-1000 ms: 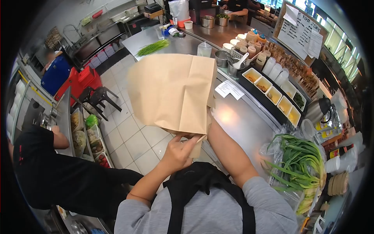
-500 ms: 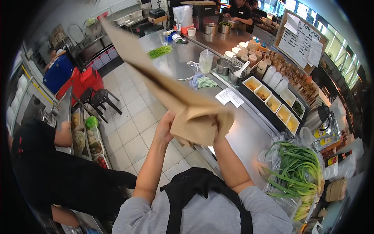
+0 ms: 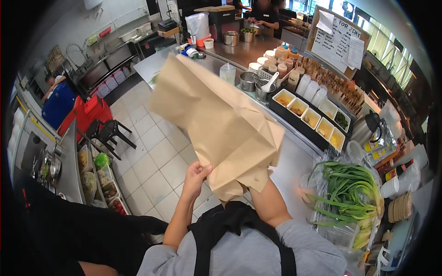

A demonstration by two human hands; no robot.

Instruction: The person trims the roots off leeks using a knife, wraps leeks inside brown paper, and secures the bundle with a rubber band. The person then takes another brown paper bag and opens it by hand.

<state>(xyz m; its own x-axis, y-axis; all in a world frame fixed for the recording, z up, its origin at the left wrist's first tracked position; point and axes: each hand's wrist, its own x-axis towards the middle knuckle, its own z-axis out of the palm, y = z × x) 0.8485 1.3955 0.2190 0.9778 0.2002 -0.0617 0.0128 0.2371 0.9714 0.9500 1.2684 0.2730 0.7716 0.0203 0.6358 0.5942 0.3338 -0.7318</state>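
A large, creased piece of brown paper (image 3: 216, 124) is held up in front of my chest, spread wide above the floor and the counter's edge. Whether it is a bag or a loose sheet I cannot tell. My left hand (image 3: 197, 177) pinches its lower left edge between thumb and fingers. The right forearm runs up under the paper's lower right part, and that hand's fingers are hidden by it.
To the right runs a steel counter (image 3: 294, 184) with spring onions (image 3: 347, 193) on plastic, a row of white topping tubs (image 3: 311, 119) and sauce bottles (image 3: 282, 66). At left, a person in black (image 3: 87, 230) stands close by. Black stools (image 3: 115, 133) stand on the tiled floor.
The paper has turned from narrow and edge-on to spread broad toward me. My right hand has gone out of sight behind it. The view has shifted slightly, and the person at left has leaned lower.
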